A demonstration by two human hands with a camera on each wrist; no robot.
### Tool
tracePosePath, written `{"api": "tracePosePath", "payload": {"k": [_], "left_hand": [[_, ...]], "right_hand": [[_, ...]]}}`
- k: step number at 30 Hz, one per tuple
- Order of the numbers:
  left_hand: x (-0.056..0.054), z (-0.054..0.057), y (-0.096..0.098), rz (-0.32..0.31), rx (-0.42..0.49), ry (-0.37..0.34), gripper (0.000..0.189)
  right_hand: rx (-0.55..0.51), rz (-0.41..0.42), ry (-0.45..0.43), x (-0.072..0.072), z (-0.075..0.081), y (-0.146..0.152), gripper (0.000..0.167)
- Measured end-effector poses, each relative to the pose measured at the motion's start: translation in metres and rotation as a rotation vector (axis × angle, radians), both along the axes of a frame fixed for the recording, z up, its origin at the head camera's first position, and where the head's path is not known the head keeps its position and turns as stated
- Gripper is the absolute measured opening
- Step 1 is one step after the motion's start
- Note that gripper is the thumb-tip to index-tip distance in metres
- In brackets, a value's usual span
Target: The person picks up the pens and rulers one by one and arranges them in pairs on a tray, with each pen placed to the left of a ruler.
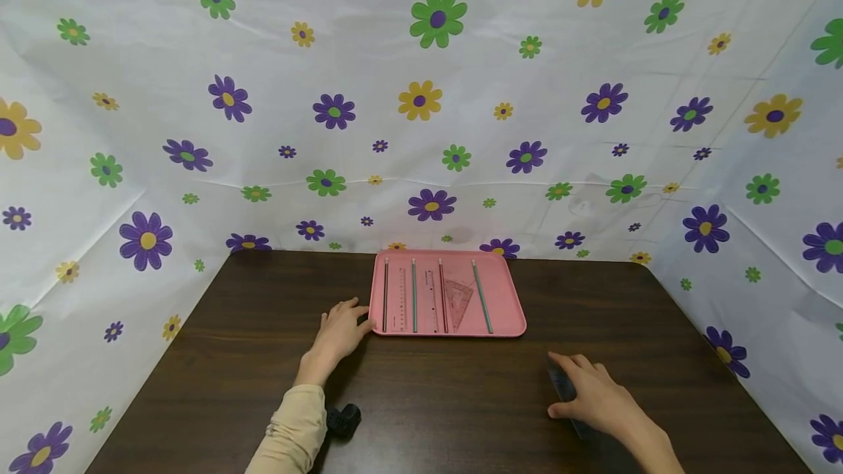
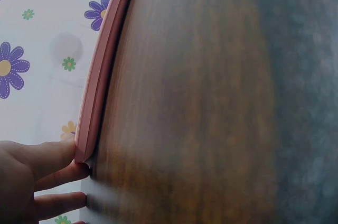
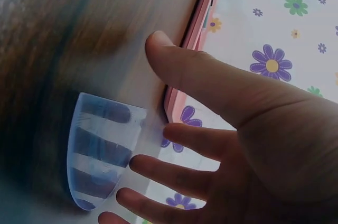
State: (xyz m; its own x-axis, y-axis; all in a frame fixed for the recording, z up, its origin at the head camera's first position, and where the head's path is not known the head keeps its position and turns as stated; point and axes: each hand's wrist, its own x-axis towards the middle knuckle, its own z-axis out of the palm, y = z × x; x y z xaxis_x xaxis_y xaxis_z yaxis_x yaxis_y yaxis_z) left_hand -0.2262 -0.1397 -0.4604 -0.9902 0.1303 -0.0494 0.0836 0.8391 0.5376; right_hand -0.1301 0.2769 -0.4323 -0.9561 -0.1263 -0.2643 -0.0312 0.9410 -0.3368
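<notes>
A pink tray (image 1: 503, 306) lies at the far side of the table. On it are several pencils (image 1: 481, 297), two clear rulers (image 1: 402, 300) and a clear set square (image 1: 457, 301). My left hand (image 1: 340, 329) touches the tray's near left corner; in the left wrist view its thumb and a finger meet the pink rim (image 2: 97, 86). My right hand (image 1: 596, 395) hovers, fingers spread, over a clear bluish plastic piece (image 3: 100, 147) with a curved edge, right of the tray. Its fingertips are close to that piece; whether they touch it I cannot tell.
The dark wooden table (image 1: 448, 393) carries the tray. Beside my left forearm is a small black object (image 1: 344, 420), its kind unclear. A white flowered cloth (image 1: 369, 145) hangs behind the table and along its sides.
</notes>
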Motion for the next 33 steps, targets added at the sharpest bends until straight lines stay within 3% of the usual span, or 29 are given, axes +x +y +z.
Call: {"api": "tracePosePath", "payload": {"k": [17,33], "left_hand": [[0.002,0.0,-0.001,-0.002,-0.004,0.008,0.041],[0.002,0.001,-0.001,-0.001,-0.005,0.008,0.041]], "right_hand": [[-0.017,0.002,0.003,0.001,-0.003,-0.006,0.069],[-0.024,-0.025,-0.005,0.004,-0.009,-0.012,0.058]]}}
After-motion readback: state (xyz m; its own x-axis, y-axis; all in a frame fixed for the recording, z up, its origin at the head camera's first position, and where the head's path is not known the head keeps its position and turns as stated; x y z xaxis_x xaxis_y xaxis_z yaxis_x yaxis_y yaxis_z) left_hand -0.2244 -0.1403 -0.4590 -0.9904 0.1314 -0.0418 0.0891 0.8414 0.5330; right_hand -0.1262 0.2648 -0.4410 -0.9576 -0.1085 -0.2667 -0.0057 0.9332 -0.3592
